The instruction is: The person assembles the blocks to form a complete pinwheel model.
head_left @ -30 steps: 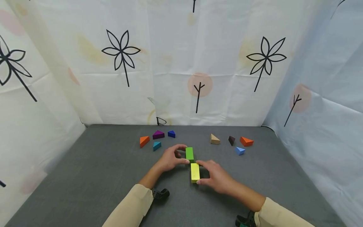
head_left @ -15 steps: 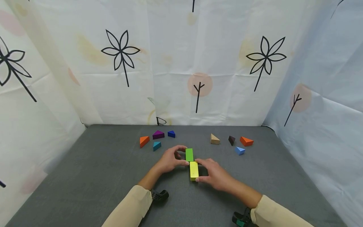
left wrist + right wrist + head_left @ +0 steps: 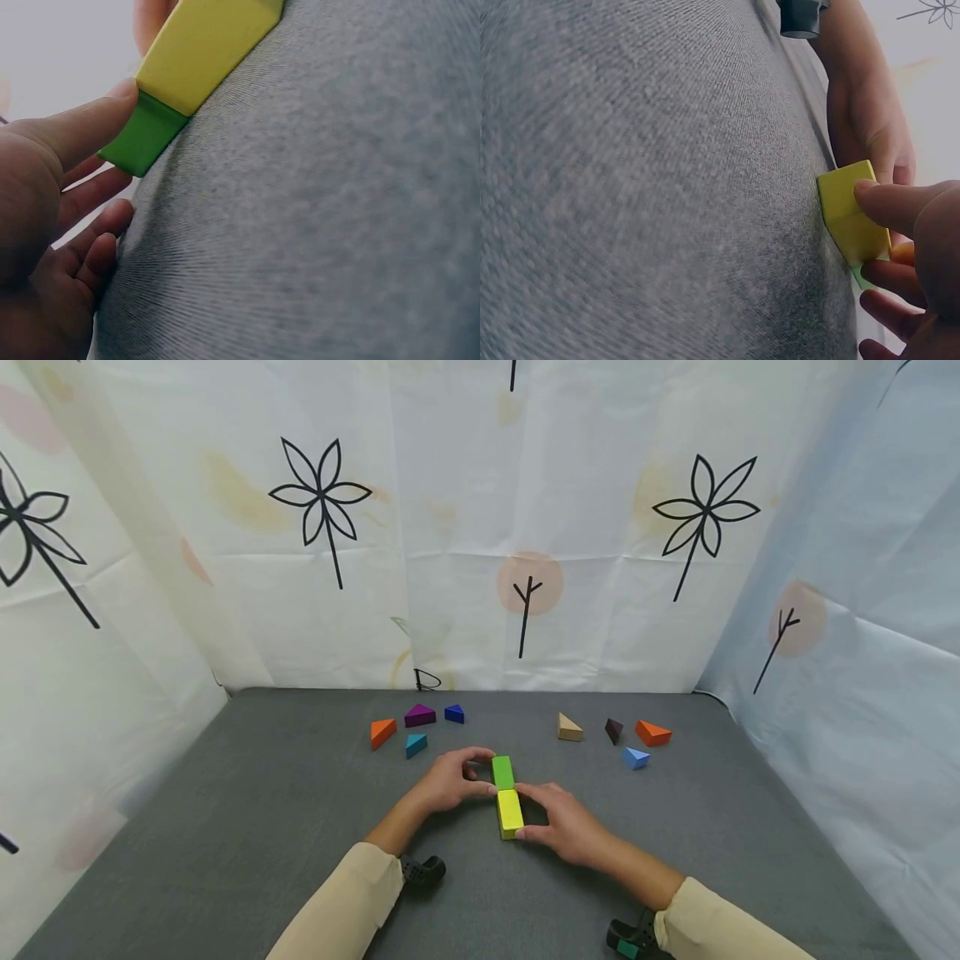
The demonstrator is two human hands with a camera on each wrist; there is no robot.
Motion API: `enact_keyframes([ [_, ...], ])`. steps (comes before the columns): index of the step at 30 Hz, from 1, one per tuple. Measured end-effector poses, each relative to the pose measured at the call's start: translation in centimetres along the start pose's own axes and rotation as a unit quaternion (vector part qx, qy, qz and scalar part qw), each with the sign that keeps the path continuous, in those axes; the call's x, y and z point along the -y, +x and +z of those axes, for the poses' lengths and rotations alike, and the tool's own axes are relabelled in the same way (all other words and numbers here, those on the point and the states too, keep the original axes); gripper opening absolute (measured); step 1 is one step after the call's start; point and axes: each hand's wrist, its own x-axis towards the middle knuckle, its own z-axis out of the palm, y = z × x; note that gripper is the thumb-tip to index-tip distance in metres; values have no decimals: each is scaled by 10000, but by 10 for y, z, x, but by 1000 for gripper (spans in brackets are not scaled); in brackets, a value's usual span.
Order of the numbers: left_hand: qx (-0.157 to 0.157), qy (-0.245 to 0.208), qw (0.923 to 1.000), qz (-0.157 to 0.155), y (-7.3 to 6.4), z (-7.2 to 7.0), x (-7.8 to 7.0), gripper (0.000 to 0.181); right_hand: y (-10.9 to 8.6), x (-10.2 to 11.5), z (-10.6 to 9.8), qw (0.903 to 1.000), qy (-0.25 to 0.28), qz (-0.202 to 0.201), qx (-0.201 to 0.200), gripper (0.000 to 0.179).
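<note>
A green block (image 3: 503,772) and a yellow block (image 3: 509,814) lie end to end in one line on the grey table, the green one farther from me. My left hand (image 3: 450,781) holds the green block from the left, index finger at its far end and thumb near the joint. From the right, my right hand (image 3: 566,822) grips the yellow block, thumb at its near corner and index finger by the joint. In the left wrist view the ends of the yellow block (image 3: 206,56) and green block (image 3: 142,135) meet. Most of the green block is hidden in the right wrist view.
Back left stand triangular blocks: orange (image 3: 382,733), purple (image 3: 420,716), dark blue (image 3: 454,714) and teal (image 3: 416,745). Back right are a natural wood triangle (image 3: 569,728), a dark brown one (image 3: 613,731), an orange-red one (image 3: 652,733) and a light blue one (image 3: 636,758). White patterned cloth surrounds the table.
The yellow block, held in my right hand, has shifted left and slightly forward, from offset to lined up with the green block. The green block has slid slightly toward me.
</note>
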Motion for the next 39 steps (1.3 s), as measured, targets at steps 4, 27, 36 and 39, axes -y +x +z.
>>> enact_keyframes([
  [4, 145, 13, 9999, -10, 1, -1, 0, 53, -1, 2, 1, 10000, -63, 58, -19, 64],
  [27, 228, -80, 9996, 169, -1, -3, 0, 52, -3, 15, 7, 9991, -348, 193, -135, 63],
  [36, 134, -99, 9998, 106, -4, -1, -1, 52, -2, 13, 7, 9994, -280, 191, -77, 63],
  [39, 156, -84, 9998, 102, -5, -2, -2, 53, -2, 12, 7, 9994, -270, 213, -50, 63],
])
